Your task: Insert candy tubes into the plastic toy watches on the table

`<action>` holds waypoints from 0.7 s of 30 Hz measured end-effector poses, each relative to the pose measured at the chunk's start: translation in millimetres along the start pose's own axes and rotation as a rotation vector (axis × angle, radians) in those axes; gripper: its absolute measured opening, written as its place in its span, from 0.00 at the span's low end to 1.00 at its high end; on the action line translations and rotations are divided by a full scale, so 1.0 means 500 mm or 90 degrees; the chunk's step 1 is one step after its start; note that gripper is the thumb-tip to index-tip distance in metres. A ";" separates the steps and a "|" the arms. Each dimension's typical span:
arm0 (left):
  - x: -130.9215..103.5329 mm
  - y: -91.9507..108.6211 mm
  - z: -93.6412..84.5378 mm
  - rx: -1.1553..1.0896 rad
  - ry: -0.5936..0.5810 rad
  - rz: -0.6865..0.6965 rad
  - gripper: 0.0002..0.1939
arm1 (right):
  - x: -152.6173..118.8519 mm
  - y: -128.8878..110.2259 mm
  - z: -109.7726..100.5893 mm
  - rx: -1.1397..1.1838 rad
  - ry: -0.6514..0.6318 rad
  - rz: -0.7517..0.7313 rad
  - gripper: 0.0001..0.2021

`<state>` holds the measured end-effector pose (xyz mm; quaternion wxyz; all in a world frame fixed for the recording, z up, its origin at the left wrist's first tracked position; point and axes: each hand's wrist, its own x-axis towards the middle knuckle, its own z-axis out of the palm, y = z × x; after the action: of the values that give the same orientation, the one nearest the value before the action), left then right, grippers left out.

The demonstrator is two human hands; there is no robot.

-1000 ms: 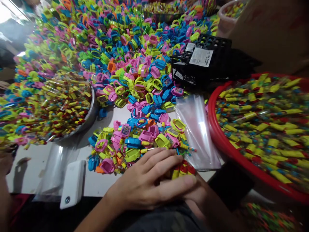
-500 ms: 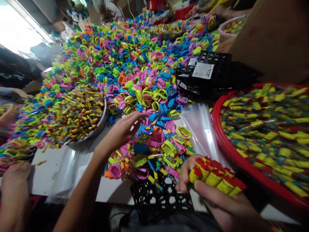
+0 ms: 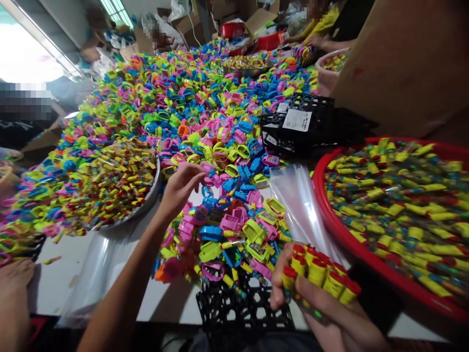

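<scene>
My right hand [image 3: 311, 303] is closed around a bundle of candy tubes [image 3: 322, 274], yellow with red ends facing up; some multicoloured pieces show below the thumb. My left hand [image 3: 185, 183] hovers over the heap with fingers loosely bent and thumb apart, close to some pink toy watches. Toy watches [image 3: 234, 220] in pink, blue, yellow and orange lie piled in front of me, with a few candy tubes [image 3: 232, 243] among them. Under the near edge of this pile sits a black perforated basket [image 3: 245, 303].
A red tub [image 3: 320, 181] of candy tubes stands at right, a metal bowl [image 3: 158, 181] of more at left. Transparent plastic bags [image 3: 298, 200] lie beside the tub. Black baskets [image 3: 315, 117] and a cardboard sheet [image 3: 403, 68] stand behind. Another person's arm [image 3: 14, 298] rests at left.
My left hand has drawn back slightly to the left and its fingers have bent. My right hand still holds the candy tubes, now tilted more upright. The view has shifted slightly.
</scene>
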<state>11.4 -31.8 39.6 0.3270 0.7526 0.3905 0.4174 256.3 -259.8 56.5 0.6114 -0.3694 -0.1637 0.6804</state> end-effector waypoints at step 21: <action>-0.246 0.217 0.187 -0.807 0.271 -0.475 0.16 | 0.052 0.028 0.021 -0.238 0.020 0.003 0.11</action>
<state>85.5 -205.5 41.4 0.7332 0.1426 0.3591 0.5596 239.2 -235.4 46.2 0.5331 -0.4873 -0.2769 0.6337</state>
